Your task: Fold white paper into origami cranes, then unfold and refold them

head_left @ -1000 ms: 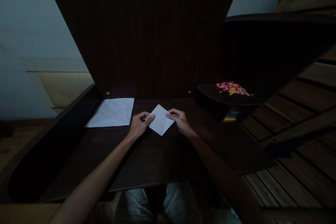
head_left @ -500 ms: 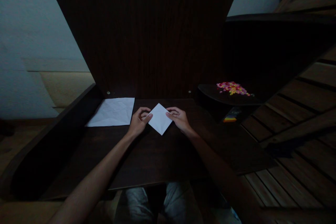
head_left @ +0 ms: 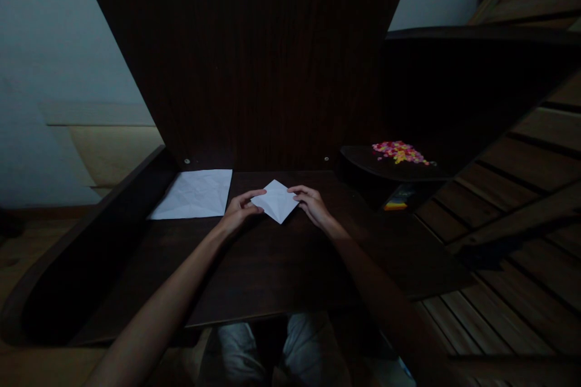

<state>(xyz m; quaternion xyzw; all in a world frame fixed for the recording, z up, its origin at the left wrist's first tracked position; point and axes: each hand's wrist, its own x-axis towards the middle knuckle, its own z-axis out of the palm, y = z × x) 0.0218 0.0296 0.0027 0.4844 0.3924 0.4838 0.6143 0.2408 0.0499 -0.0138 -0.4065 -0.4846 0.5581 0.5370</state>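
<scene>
A small white folded paper (head_left: 276, 201), diamond-shaped with crease lines, is held just over the dark desk, one point toward me. My left hand (head_left: 240, 208) grips its left corner, index finger on top and thumb at the lower edge. At the right corner, my right hand (head_left: 314, 204) pinches the paper between thumb and fingers. Left of my left hand, a larger creased white sheet (head_left: 195, 195) lies flat on the desk.
The dark wooden desk (head_left: 254, 281) has a raised side panel (head_left: 91, 242) at left and a tall back panel (head_left: 254, 60). On a low shelf at right lies a pile of small pink, red and yellow pieces (head_left: 400, 152). A colourful item (head_left: 396, 204) sits beneath it.
The folded paper now looks flatter and tilted away from me. My left thumb has shifted from its face to the lower edge, and my right fingers have moved on the corner.
</scene>
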